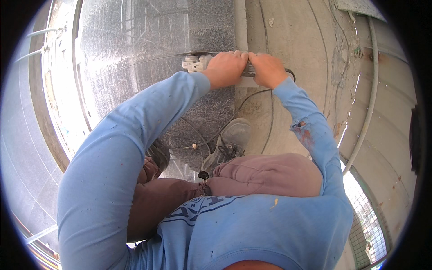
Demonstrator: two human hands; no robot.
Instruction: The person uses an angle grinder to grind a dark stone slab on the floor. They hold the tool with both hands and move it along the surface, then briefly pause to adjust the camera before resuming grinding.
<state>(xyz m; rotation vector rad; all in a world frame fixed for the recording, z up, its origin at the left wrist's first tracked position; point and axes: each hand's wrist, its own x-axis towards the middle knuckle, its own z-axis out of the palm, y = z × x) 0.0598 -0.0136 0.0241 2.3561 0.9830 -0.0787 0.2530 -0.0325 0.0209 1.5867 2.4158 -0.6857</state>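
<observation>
A handheld angle grinder (193, 64), with a pale head and darker body, rests at a straight cut line on the dark speckled slab (157, 36). My left hand (226, 69) is closed over the grinder's body, just right of its head. My right hand (267, 70) grips the rear end beside it, where a black cord (293, 73) comes out. The disc is mostly hidden under the head. Both of my forearms are in blue sleeves, the right one torn and stained.
A pale concrete strip (301, 112) with loose cables lies right of the slab. My shoe (236, 135) is just below the grinder, near a looped cable (180, 147). A metal pipe (372, 90) runs along the right wall; metal bars (40, 33) stand at the left edge.
</observation>
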